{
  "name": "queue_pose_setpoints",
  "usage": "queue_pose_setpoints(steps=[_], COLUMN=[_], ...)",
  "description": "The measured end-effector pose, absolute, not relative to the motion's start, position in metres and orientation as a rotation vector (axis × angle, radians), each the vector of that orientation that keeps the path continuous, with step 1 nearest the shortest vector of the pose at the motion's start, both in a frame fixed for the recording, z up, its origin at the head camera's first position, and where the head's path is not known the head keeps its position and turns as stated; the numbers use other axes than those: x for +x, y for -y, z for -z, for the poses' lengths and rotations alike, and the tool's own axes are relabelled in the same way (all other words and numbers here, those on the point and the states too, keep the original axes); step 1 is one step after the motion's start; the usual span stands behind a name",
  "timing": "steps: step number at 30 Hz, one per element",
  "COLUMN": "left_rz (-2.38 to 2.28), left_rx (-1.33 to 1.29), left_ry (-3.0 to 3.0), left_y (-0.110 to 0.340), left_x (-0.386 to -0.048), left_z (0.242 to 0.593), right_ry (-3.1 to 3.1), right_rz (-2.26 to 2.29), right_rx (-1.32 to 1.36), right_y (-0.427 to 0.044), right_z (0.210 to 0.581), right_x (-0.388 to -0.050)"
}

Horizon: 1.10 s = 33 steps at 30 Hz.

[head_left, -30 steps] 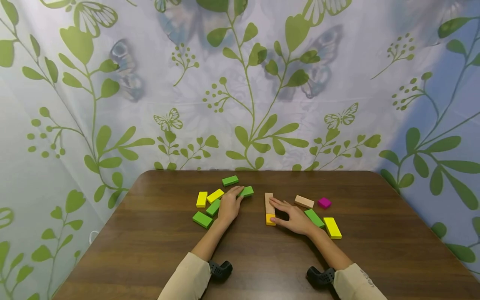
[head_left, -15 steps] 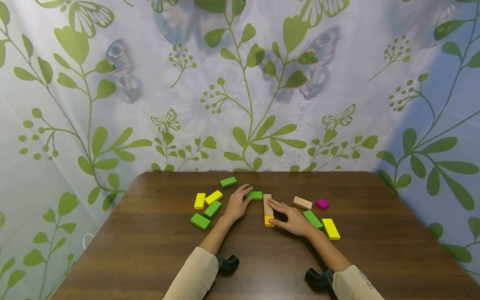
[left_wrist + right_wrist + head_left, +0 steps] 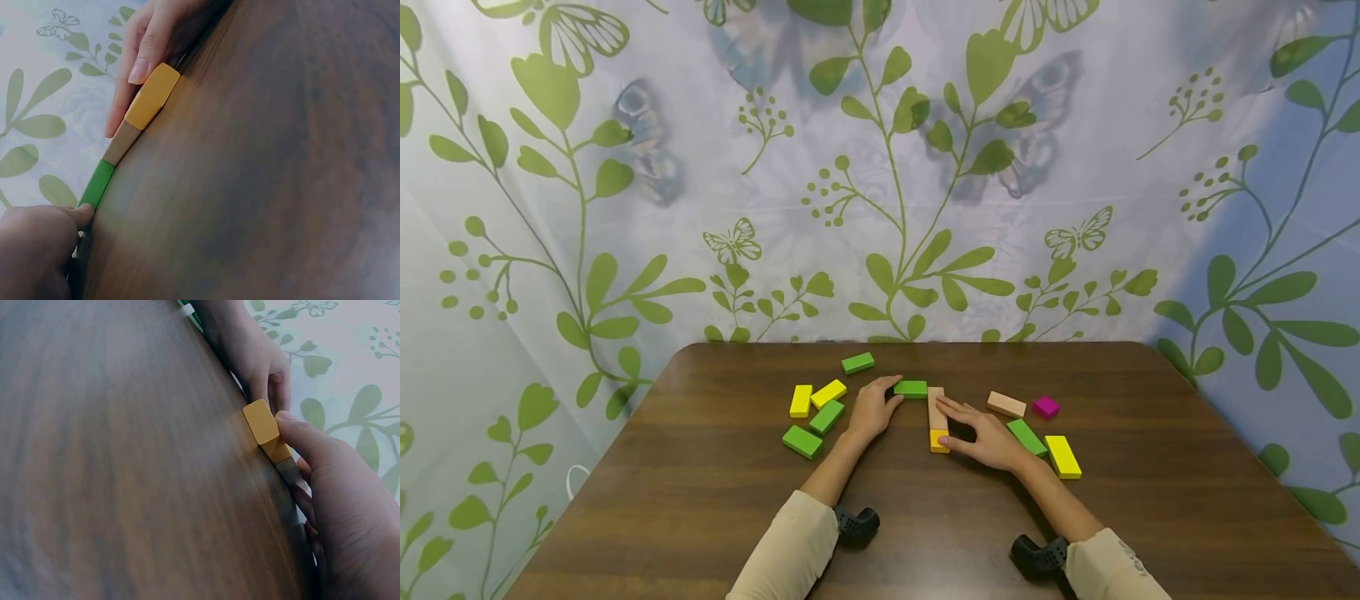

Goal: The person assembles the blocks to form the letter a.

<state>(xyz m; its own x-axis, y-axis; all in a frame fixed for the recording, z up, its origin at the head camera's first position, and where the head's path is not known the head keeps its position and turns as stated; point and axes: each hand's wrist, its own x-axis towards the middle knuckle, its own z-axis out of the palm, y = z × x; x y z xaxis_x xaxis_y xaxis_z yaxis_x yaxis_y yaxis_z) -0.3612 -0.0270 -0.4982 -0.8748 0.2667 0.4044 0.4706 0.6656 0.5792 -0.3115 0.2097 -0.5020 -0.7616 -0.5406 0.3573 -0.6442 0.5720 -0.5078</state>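
Note:
The left hand (image 3: 871,412) pinches the left end of a green block (image 3: 912,389) between thumb and fingers; its thumb lies on that block (image 3: 98,182) in the left wrist view. The green block's right end meets the far left side of a tan block (image 3: 936,410), roughly at a right angle. An orange block (image 3: 938,442) sits end to end with the tan one, on the near side. The right hand (image 3: 988,437) rests extended fingers on the tan block, and its thumb touches the orange block (image 3: 261,422), seen also in the right wrist view.
Left of the hands lie two yellow blocks (image 3: 801,401) (image 3: 829,393) and several green blocks (image 3: 802,442) (image 3: 827,417) (image 3: 858,362). To the right are a tan block (image 3: 1006,404), a magenta block (image 3: 1047,407), a green block (image 3: 1026,437) and a yellow block (image 3: 1063,457). A patterned cloth hangs behind the table.
Over the last second the left hand has slid its green block rightward up to the tan block. The right hand has stayed at the tan and orange blocks.

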Motion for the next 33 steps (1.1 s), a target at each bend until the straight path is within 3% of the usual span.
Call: queue_pose_setpoints(steps=[24, 33], left_rz=[1.020, 1.039], left_rx=[-0.567, -0.494], left_ry=[2.580, 2.354], left_y=[0.028, 0.054], left_x=[-0.361, -0.376], left_z=[0.497, 0.486], right_ry=[2.669, 2.675], right_rz=[-0.965, -0.992], right_rx=[0.989, 0.975], right_y=[-0.209, -0.209], right_z=[0.500, 0.499], right_x=[-0.311, -0.310])
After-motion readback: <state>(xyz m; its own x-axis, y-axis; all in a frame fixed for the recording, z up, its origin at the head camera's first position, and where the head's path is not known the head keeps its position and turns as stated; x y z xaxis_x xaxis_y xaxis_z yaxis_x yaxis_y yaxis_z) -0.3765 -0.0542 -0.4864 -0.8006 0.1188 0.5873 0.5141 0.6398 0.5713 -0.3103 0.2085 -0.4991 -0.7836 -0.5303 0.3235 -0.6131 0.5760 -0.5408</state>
